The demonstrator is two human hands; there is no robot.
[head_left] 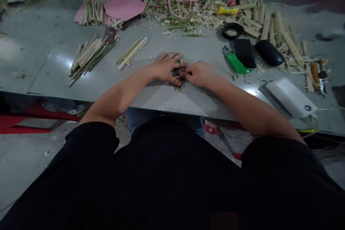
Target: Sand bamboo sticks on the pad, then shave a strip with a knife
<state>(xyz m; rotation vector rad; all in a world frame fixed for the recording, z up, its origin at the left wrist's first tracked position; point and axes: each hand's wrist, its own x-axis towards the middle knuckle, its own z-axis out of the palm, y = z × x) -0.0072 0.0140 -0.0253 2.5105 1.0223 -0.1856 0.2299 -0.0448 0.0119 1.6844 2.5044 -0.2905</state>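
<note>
My left hand (167, 68) lies on the table with fingers spread. Its fingers press around a short bamboo strip (177, 88), which points away from me and is mostly covered. My right hand (201, 74) is closed, thumb and fingers pinching a dark brown folded piece (179, 71) that looks like sandpaper and lies across the strip. More brown shows under my left thumb. To the left of my left hand rest a few pale bamboo strips (133, 52). Farther left is a larger bundle of bamboo strips (90, 57).
Shavings and pink paper (124, 6) cover the back of the table (161, 99). On the right are a black round lid (232, 30), a green-and-black box (238, 61), a black computer mouse (268, 53), a white device (291, 97) and brushes (320, 75). A yellow tube (228, 10) lies among shavings.
</note>
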